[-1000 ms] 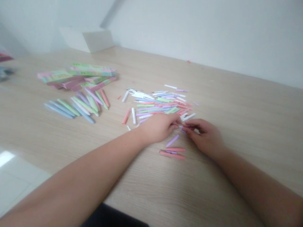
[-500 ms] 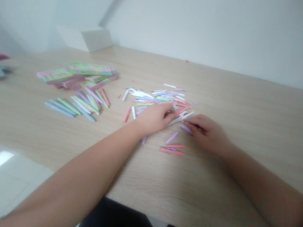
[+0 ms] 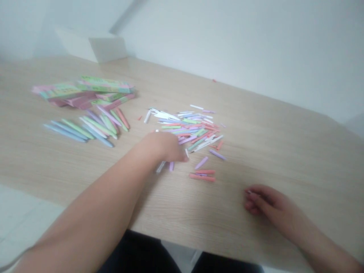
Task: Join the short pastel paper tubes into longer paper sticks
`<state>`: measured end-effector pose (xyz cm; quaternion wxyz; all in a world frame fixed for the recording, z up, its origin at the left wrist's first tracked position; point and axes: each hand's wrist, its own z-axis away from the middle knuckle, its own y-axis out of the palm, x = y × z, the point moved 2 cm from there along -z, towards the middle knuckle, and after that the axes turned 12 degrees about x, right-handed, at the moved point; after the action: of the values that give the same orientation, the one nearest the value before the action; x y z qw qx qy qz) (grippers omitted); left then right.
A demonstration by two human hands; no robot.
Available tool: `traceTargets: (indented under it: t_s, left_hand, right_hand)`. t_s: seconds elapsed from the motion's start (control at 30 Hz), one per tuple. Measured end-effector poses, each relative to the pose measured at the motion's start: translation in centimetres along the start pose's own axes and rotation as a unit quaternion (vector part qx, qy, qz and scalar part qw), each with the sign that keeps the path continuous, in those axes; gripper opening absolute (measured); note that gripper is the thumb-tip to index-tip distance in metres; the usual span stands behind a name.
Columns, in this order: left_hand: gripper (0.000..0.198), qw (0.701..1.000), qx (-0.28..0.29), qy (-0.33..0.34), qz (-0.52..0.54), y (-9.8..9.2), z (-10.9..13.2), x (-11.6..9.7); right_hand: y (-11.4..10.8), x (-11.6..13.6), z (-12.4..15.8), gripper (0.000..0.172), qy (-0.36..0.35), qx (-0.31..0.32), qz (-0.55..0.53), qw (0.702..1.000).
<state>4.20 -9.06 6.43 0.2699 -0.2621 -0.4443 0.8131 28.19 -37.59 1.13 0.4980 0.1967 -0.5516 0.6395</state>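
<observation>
A loose heap of pen parts (image 3: 196,127), slim tubes in white, purple, green, coral and blue, lies mid-table. My left hand (image 3: 167,146) hangs palm down over its near left side, hiding some pieces. Its fingers are mostly hidden and blurred; a small white piece (image 3: 187,152) shows beside the fingertips. My right hand (image 3: 264,201) is apart from the heap, at the near right, with fingers curled in a pinch. Something small and pale shows at its fingertips, too small to name. Between the hands lie coral tubes (image 3: 201,177) and a purple piece (image 3: 201,162).
Left of the heap lie several assembled-looking pens (image 3: 85,127) in pastel colours. Behind them is a stack of green and pink boxes (image 3: 105,84). A white box-like object (image 3: 108,49) stands at the back by the wall. The wooden table's front edge (image 3: 170,239) runs before my legs.
My right hand has drawn back from the heap toward the near right. My left hand has shifted left and slightly down, uncovering part of the heap. The view has shifted a little.
</observation>
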Motion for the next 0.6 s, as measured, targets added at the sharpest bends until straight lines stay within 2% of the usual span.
traceTargets:
  t_s: [0.1,0.27,0.43,0.53,0.6]
  left_hand:
    - [0.041,1.000,0.015,0.007,-0.021,0.3,0.7,-0.7]
    - [0.025,0.999,-0.004,0.024,-0.046,0.7,0.8,-1.3]
    - [0.028,0.999,-0.016,0.030,-0.031,1.3,-0.1,-1.0]
    - [0.039,0.997,-0.064,0.042,-0.007,1.7,-0.8,-1.0]
    - [0.041,0.995,-0.084,0.052,0.003,1.9,-1.1,-1.2]
  right_hand:
    - [2.0,0.4,-0.3,0.029,-0.024,-0.070,0.034,0.997]
    - [3.4,2.4,-4.8,0.020,-0.062,-0.046,0.042,0.996]
    - [3.8,3.9,-9.4,0.026,-0.104,-0.015,0.016,0.994]
    - [4.2,4.6,-10.0,0.037,-0.127,-0.006,0.014,0.992]
    - [4.2,4.8,-9.9,0.038,-0.135,-0.007,0.012,0.991]
